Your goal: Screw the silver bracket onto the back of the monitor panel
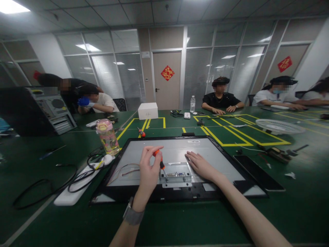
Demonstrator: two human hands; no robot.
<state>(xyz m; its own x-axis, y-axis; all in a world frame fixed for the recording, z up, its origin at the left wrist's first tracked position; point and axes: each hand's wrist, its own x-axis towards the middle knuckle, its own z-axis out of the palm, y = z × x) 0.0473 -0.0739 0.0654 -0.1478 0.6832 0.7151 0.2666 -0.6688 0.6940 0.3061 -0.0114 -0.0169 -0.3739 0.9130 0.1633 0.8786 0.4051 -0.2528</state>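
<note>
A monitor panel with a black frame lies on the green table, its grey metal back facing up. Near its front edge sits a metal bracket with a row of connector ports. My left hand, with a watch on the wrist, is closed around an orange and black screwdriver. The screwdriver stands tilted, its tip at the left end of the bracket. My right hand rests on the panel just right of the bracket, fingers stretched out. Thin wires run across the panel left of my left hand.
Left of the panel are a white power strip, black cables and a drink bottle. A black phone-like slab and a caliper-like tool lie right. Beyond stand a white box, computer case and several people.
</note>
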